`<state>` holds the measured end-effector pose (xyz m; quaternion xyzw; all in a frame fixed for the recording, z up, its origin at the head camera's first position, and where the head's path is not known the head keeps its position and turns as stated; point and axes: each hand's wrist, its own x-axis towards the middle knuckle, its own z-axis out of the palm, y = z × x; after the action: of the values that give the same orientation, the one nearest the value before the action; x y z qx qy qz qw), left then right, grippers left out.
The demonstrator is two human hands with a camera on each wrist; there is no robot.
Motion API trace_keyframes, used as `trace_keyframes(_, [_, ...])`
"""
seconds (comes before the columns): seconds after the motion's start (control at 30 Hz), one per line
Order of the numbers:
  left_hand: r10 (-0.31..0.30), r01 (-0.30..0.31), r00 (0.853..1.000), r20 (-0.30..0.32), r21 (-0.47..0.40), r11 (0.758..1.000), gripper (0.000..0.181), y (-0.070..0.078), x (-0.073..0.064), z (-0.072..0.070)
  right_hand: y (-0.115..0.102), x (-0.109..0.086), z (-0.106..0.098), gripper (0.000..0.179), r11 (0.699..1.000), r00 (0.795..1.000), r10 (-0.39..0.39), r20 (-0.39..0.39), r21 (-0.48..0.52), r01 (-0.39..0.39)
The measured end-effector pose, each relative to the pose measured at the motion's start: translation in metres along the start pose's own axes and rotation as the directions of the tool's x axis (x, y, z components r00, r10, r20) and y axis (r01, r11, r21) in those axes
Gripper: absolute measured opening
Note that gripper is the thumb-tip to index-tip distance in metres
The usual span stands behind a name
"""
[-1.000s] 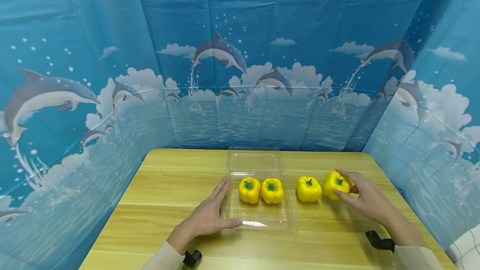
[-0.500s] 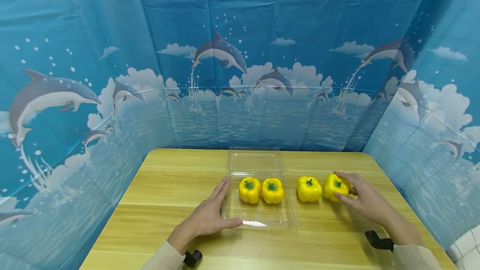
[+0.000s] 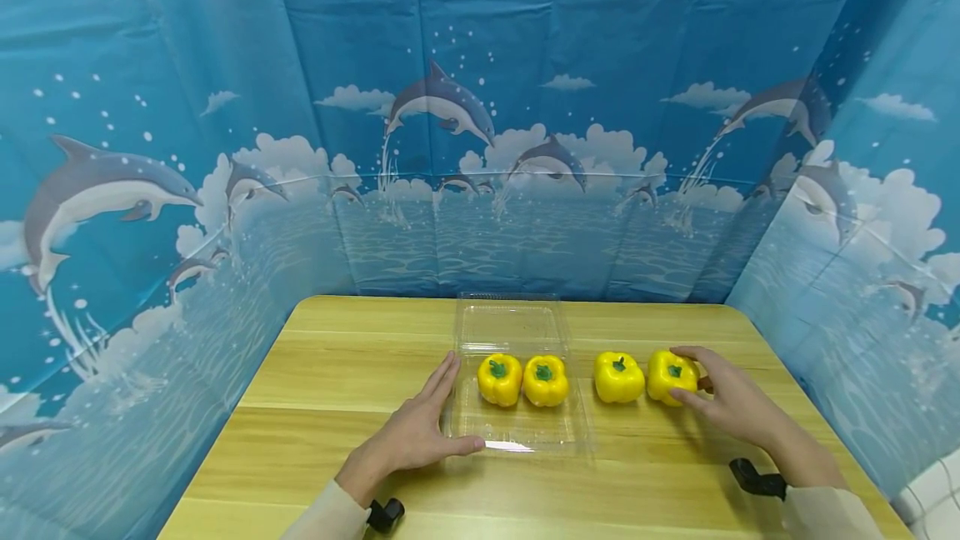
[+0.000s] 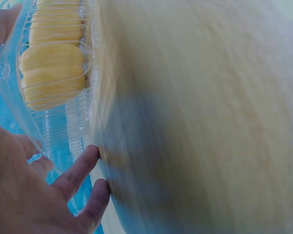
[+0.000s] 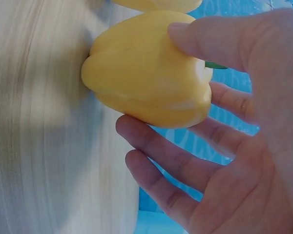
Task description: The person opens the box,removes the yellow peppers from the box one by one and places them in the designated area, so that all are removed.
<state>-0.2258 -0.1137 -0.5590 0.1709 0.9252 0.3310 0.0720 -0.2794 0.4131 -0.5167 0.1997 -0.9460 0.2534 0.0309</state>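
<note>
Head view: the right hand has just lowered the outermost yellow pepper a hair, so it now looks settled on the table, outside the clear box and its two peppers, with another loose pepper in between. Left wrist: the left hand has fingers spread wide along the box's side. Right wrist: thumb and fingers kinda loosely hold that outermost one, blue curtain behind.

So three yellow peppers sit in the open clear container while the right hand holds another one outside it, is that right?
Not three: the head view shows two yellow peppers in the open clear container. The right hand does hold another pepper outside it.
</note>
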Motion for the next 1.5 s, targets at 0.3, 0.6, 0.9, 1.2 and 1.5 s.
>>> trace_keyframes(0.3, [0.006,-0.006,1.0,-0.002,-0.007,1.0,0.129,0.0003,-0.0007,-0.0003,0.0003,-0.0008,-0.0017,0.07,0.998,0.998,-0.056,0.002,-0.012,0.056])
trace_keyframes(0.6, [0.012,-0.012,1.0,-0.007,-0.007,1.0,0.129,0.0013,-0.0012,-0.0003,-0.0005,-0.002,-0.0026,0.073,1.0,0.999,-0.022,0.029,0.0,0.022])
trace_keyframes(0.9, [0.011,-0.011,1.0,-0.007,-0.001,1.0,0.129,0.0021,-0.0015,-0.0007,0.0014,-0.0035,-0.0016,0.078,1.0,1.0,-0.02,0.024,0.007,0.02])
trace_keyframes(1.2, [0.011,-0.011,1.0,-0.007,-0.001,1.0,0.129,0.0019,-0.0019,-0.0007,0.0025,-0.0052,0.0003,0.085,1.0,1.0,-0.014,0.004,-0.015,0.014])
trace_keyframes(1.5, [0.005,-0.005,1.0,-0.002,-0.01,1.0,0.129,0.0023,-0.0021,-0.0009,0.0015,-0.0064,0.0007,0.086,0.999,0.999,-0.029,-0.035,-0.033,0.028])
